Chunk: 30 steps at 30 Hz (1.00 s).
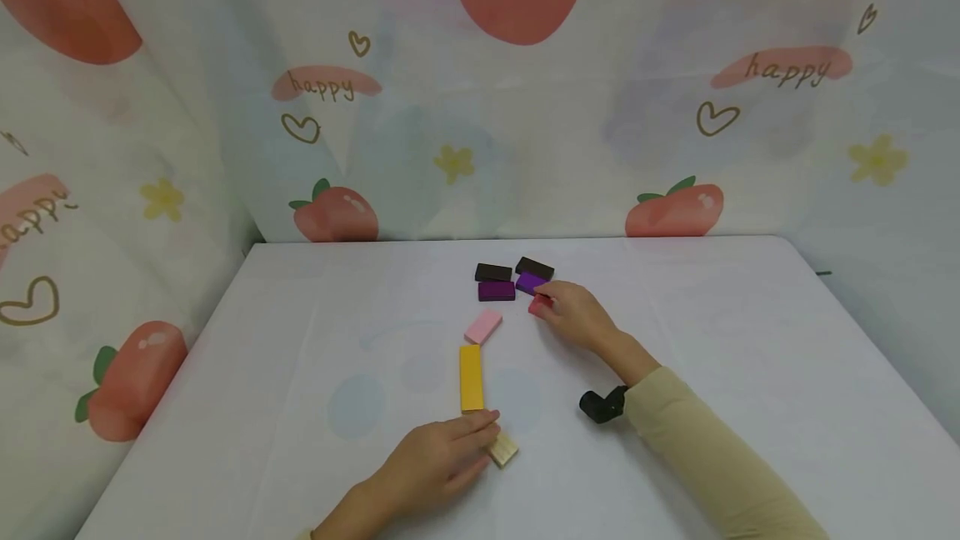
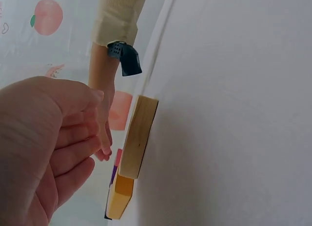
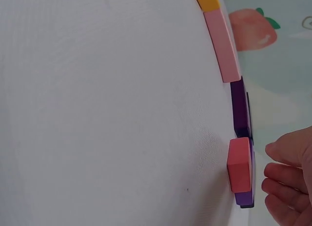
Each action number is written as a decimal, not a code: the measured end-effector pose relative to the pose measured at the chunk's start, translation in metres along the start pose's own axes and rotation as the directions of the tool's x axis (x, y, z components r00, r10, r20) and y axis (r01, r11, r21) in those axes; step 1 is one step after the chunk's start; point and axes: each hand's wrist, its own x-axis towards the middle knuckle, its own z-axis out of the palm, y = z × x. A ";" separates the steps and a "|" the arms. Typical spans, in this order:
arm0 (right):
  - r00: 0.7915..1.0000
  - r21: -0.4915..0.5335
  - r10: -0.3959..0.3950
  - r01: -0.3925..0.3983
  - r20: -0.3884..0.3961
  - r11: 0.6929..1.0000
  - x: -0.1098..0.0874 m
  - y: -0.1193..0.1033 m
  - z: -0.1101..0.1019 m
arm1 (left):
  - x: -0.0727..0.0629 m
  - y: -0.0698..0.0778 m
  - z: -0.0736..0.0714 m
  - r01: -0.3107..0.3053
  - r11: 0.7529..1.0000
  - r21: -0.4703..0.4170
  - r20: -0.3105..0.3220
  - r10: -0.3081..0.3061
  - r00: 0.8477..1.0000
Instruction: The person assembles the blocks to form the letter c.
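My left hand (image 1: 438,461) hovers by a plain wooden block (image 1: 504,449), its fingers loosely bent and holding nothing in the left wrist view. Past its fingertips lies a yellow block (image 1: 471,377), end to end with the wooden one. Farther off, my right hand (image 1: 577,315) is beside a coral-red block (image 1: 538,305); the right wrist view shows a gap between its relaxed fingers and that block. Directly behind the coral block sits a violet block (image 1: 529,282). A light pink block (image 1: 483,327) lies slanted beyond the yellow one.
Beyond the pink block are a dark purple block (image 1: 497,292) and a black block (image 1: 493,272), side by side. Another black block (image 1: 536,267) touches the violet one. A black wrist device (image 1: 602,405) sticks out by the right sleeve. Printed cloth (image 1: 525,132) hangs behind the white table (image 1: 300,407).
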 end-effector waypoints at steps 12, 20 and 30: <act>0.998 -0.028 0.018 -0.016 0.058 0.999 0.006 -0.003 -0.003 | -0.003 0.009 -0.003 -0.070 0.989 0.128 0.177 0.046 0.983; 0.997 -0.056 -0.005 0.010 0.074 0.998 0.010 0.001 0.001 | -0.003 0.009 0.000 -0.051 0.985 0.164 0.248 0.009 0.969; 0.999 -0.071 0.006 -0.003 0.037 0.997 0.004 0.016 -0.003 | -0.002 0.011 -0.002 -0.028 0.986 0.162 0.270 -0.018 0.963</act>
